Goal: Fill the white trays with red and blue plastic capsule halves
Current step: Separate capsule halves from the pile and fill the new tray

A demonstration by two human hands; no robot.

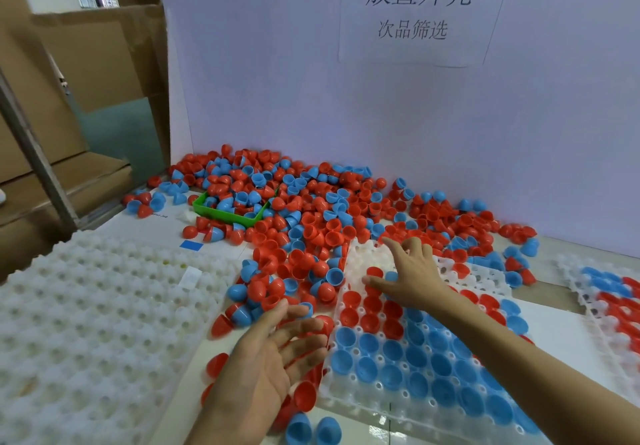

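Right grip (410, 273) spread open, hiding tray (360, 254) cells

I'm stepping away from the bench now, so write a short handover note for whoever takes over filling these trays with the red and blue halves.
Left hand: open, palm up, empty, beside the centre tray's left edge.
Right hand: open, fingers spread over the far end of the centre tray, gripping nothing.
Loose red and blue halves lie heaped along the back wall; some fill the green bin.
Done: the centre tray's near rows hold blue halves, its middle rows red.
Left: its far pockets, all of the empty tray at left, and the part-filled tray at right.
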